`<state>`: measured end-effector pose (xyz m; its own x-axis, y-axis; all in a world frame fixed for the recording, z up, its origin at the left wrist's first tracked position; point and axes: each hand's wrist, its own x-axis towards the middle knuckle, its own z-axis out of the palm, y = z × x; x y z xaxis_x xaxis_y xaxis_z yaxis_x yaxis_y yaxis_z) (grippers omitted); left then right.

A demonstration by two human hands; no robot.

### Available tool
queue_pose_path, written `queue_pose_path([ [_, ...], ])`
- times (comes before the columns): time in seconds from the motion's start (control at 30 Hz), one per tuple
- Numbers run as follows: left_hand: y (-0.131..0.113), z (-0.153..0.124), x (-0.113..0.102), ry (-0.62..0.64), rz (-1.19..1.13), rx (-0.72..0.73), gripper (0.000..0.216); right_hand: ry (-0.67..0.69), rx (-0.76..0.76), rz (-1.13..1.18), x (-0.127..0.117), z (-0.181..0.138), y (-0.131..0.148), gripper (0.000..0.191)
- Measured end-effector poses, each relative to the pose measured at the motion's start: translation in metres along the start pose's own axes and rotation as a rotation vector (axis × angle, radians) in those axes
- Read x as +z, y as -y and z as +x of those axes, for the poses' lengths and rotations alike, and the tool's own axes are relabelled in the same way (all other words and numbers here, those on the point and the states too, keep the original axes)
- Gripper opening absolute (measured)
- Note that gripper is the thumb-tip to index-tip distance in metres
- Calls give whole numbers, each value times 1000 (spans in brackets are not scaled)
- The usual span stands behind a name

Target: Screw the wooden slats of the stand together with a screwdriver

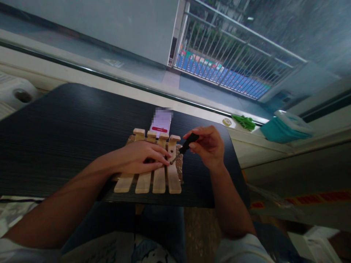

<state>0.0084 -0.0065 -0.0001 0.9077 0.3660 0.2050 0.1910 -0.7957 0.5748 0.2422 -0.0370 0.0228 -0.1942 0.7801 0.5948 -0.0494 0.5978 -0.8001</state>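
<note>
A wooden rack of several pale slats (159,182), curled up at their far ends, lies on the dark table. My left hand (145,155) rests flat across the slats, fingers stretched out to the right. Its fingertips are close to a dark hole or screw head in the rightmost slat. In my closed right hand (210,146) is a small screwdriver (189,142) with a black handle, held at a slant. The screwdriver's tip meets the rightmost slat at that spot, beside the left fingertips. Crinkled clear plastic wrap (179,164) shows under the rack's right side.
Just beyond the rack lies a phone (161,122) with its screen lit. The black table (68,120) runs up to a window ledge. On the ledge are a tape roll (226,122), a green cloth (244,122) and a teal packet (283,128). A white roll (23,93) stands at far left.
</note>
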Motion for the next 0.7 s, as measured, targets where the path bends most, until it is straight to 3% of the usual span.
queue_pose_path([
  [0.43, -2, 2, -2, -7, 22, -5, 28, -35, -50, -61, 1, 1, -4, 29],
  [0.7, -1, 1, 0, -16, -3, -7, 27, -50, -53, -220, 0, -1, -4, 25],
])
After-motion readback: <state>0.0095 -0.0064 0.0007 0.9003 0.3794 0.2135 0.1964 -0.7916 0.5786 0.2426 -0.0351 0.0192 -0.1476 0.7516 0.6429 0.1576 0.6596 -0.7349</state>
